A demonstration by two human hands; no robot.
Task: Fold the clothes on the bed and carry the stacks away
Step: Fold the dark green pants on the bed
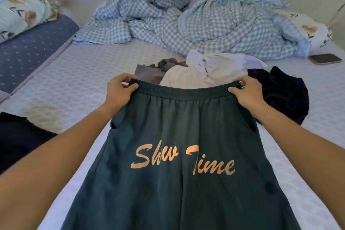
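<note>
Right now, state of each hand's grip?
Left hand: closed, pinching the waistband of the dark green pants at its left corner.
Right hand: closed, pinching the same waistband at its right corner.

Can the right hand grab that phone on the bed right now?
Probably not yet. The right hand is busy pinching the waistband of the dark green pants, and the phone lies farther off by the checked quilt.

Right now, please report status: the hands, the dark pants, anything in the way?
Left hand and right hand each grip the waistband. Dark pants held spread over the bed, not yet folded. Unfolded clothes pile just beyond.
</note>
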